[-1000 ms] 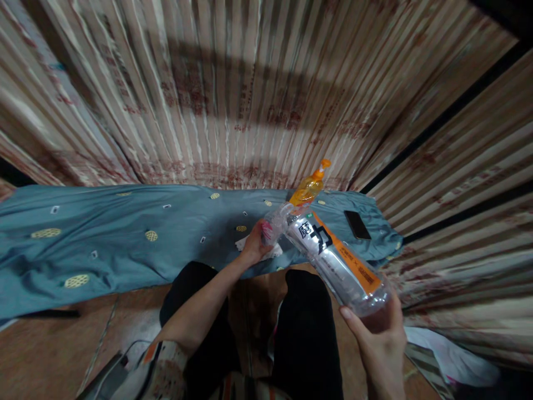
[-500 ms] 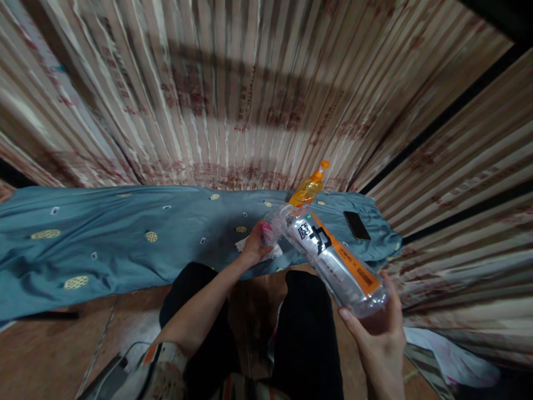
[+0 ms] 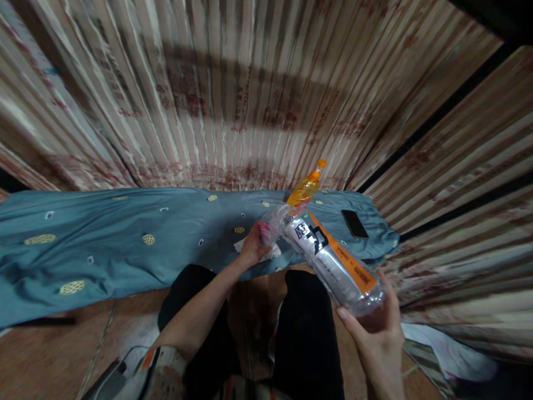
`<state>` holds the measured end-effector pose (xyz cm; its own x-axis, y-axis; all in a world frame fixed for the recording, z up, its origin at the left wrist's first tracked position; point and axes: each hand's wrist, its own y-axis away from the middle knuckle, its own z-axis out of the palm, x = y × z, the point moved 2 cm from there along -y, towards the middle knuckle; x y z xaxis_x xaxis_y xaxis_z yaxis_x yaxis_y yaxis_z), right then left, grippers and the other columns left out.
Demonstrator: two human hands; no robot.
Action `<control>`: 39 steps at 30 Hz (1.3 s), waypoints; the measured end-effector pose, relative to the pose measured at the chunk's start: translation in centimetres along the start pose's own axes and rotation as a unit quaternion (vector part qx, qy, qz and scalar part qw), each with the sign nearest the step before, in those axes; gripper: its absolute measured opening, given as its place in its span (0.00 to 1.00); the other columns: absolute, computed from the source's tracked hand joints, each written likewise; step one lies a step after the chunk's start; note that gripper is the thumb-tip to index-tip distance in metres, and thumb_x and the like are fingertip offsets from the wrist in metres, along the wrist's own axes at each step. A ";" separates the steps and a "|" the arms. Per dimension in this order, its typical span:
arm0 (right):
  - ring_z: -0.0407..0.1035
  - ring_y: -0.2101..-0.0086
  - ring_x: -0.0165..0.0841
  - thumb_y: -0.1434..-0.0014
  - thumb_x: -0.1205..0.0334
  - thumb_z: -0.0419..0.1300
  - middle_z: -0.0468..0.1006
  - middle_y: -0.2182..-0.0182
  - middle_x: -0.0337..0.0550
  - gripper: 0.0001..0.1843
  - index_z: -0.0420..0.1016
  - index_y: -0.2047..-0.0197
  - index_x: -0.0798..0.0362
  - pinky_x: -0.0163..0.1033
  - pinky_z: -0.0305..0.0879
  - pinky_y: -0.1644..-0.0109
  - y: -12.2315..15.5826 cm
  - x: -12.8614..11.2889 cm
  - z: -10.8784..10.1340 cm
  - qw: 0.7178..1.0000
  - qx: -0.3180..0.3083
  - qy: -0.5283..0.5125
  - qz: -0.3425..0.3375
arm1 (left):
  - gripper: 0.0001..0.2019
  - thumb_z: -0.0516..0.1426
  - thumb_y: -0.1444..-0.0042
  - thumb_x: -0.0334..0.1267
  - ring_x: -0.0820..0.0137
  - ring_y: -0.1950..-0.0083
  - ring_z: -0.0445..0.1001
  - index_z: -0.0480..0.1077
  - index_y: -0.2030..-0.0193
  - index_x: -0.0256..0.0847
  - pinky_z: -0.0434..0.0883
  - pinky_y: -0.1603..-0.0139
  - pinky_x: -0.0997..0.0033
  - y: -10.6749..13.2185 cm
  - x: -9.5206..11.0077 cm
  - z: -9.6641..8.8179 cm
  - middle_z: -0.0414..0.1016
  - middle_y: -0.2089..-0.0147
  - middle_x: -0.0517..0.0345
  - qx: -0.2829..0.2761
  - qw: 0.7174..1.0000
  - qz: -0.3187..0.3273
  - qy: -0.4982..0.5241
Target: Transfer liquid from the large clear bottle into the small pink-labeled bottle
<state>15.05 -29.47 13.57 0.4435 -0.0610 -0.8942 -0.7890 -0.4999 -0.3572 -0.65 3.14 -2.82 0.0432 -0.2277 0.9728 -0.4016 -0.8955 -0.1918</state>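
The person's left hand (image 3: 252, 247) is closing around a clear plastic cup (image 3: 270, 226) with pink markings at the centre of the frame, while the right hand (image 3: 377, 333), lower right, is gripping the base end of a large clear bottle (image 3: 333, 258) with a silver-and-orange label. The bottle is slanting toward the upper left, its neck meeting the cup's rim, so the two are already being brought together; whether liquid is passing, or how full the cup is, the view is not showing. Neither is being released yet. Just behind them, an orange pump bottle (image 3: 303, 191) is standing very close, crowding the far side. A white lacy piece (image 3: 272, 254) is lying beneath the left hand on the teal cloth-covered surface (image 3: 125, 222); a dark phone (image 3: 355, 224) is resting to the right, out of the way.
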 end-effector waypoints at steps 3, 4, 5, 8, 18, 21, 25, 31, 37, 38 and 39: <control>0.68 0.13 0.64 0.44 0.41 0.91 0.76 0.15 0.59 0.66 0.75 0.09 0.51 0.67 0.62 0.04 0.0 0.3 0.1 1.000 0.003 -0.009 -0.011 | 0.54 0.83 0.59 0.43 0.34 0.14 0.82 0.80 0.20 0.49 0.72 0.03 0.27 0.0 -0.1 0.1 0.86 0.20 0.44 0.001 1.000 -0.003 0.010; 0.67 0.13 0.64 0.44 0.41 0.91 0.75 0.14 0.60 0.66 0.75 0.09 0.51 0.67 0.61 0.04 0.0 0.3 0.1 1.000 0.004 -0.009 -0.014 | 0.53 0.83 0.58 0.43 0.35 0.14 0.83 0.80 0.20 0.50 0.73 0.04 0.27 0.0 -0.1 0.1 0.87 0.20 0.45 0.001 1.000 -0.003 0.011; 0.66 0.12 0.65 0.43 0.40 0.91 0.75 0.13 0.60 0.66 0.76 0.10 0.51 0.68 0.60 0.04 0.0 0.4 0.2 1.000 0.006 -0.006 -0.018 | 0.53 0.83 0.58 0.42 0.35 0.14 0.83 0.80 0.21 0.50 0.74 0.04 0.28 0.0 0.0 0.1 0.87 0.20 0.45 0.001 1.000 -0.003 0.011; 0.62 0.11 0.66 0.43 0.39 0.91 0.75 0.13 0.60 0.64 0.78 0.11 0.51 0.68 0.60 0.04 0.0 0.4 0.2 0.999 0.020 0.004 -0.025 | 0.52 0.83 0.58 0.41 0.36 0.15 0.83 0.81 0.21 0.48 0.74 0.04 0.30 0.0 0.0 0.1 0.87 0.21 0.44 0.004 1.000 -0.005 0.010; 0.66 0.12 0.67 0.47 0.38 0.92 0.75 0.14 0.64 0.68 0.76 0.11 0.53 0.70 0.61 0.04 -0.2 -0.3 0.0 1.000 0.006 -0.018 0.012 | 0.50 0.84 0.56 0.38 0.37 0.18 0.86 0.82 0.22 0.46 0.78 0.07 0.28 0.1 0.6 -0.3 0.89 0.23 0.43 0.005 1.000 0.024 -0.009; 0.64 0.11 0.68 0.46 0.38 0.92 0.74 0.13 0.64 0.67 0.77 0.12 0.53 0.70 0.61 0.04 -0.1 -0.3 0.0 1.000 0.009 -0.012 0.000 | 0.49 0.83 0.55 0.35 0.38 0.18 0.87 0.82 0.22 0.46 0.79 0.08 0.31 0.1 0.7 -0.3 0.89 0.22 0.43 0.000 0.999 0.030 -0.014; 0.65 0.12 0.67 0.43 0.38 0.91 0.74 0.13 0.62 0.66 0.76 0.10 0.51 0.67 0.67 0.07 0.0 0.0 0.0 1.000 0.005 0.006 -0.012 | 0.50 0.83 0.56 0.33 0.37 0.19 0.87 0.82 0.23 0.46 0.81 0.08 0.32 0.2 0.6 -0.1 0.90 0.23 0.42 0.011 1.000 0.017 -0.024; 0.63 0.11 0.66 0.44 0.41 0.92 0.75 0.14 0.61 0.64 0.77 0.11 0.51 0.67 0.68 0.07 -0.4 0.4 -0.7 1.000 -0.003 0.019 -0.010 | 0.51 0.83 0.57 0.31 0.35 0.17 0.87 0.81 0.22 0.45 0.78 0.06 0.26 0.3 1.0 -0.1 0.89 0.22 0.44 0.012 0.999 0.019 -0.026; 0.69 0.14 0.64 0.46 0.42 0.93 0.78 0.16 0.60 0.66 0.77 0.11 0.50 0.68 0.67 0.07 -0.6 0.5 -0.8 1.000 -0.010 0.014 -0.010 | 0.50 0.83 0.56 0.31 0.38 0.18 0.87 0.81 0.23 0.45 0.80 0.07 0.34 0.2 0.8 0.0 0.89 0.22 0.42 0.008 1.000 0.011 -0.022; 0.68 0.13 0.64 0.45 0.41 0.93 0.77 0.15 0.60 0.65 0.77 0.11 0.50 0.68 0.66 0.06 -0.6 0.5 -0.7 1.000 -0.002 0.013 -0.013 | 0.50 0.83 0.57 0.31 0.38 0.18 0.87 0.82 0.23 0.46 0.80 0.07 0.33 0.2 0.7 0.0 0.89 0.22 0.43 0.008 1.000 0.012 -0.020; 0.68 0.13 0.64 0.44 0.40 0.92 0.77 0.15 0.60 0.65 0.77 0.11 0.50 0.68 0.66 0.06 -0.6 0.6 -0.7 1.000 0.003 0.013 -0.015 | 0.50 0.83 0.57 0.32 0.37 0.17 0.87 0.82 0.23 0.47 0.79 0.06 0.32 0.2 0.5 0.0 0.89 0.22 0.43 0.010 1.000 0.013 -0.019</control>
<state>16.10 -29.85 13.40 0.4785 -0.0680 -0.8755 -0.7773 -0.4965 -0.3863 -0.74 2.87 -2.31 0.0680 -0.2649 0.9619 -0.3841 -0.8968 -0.2198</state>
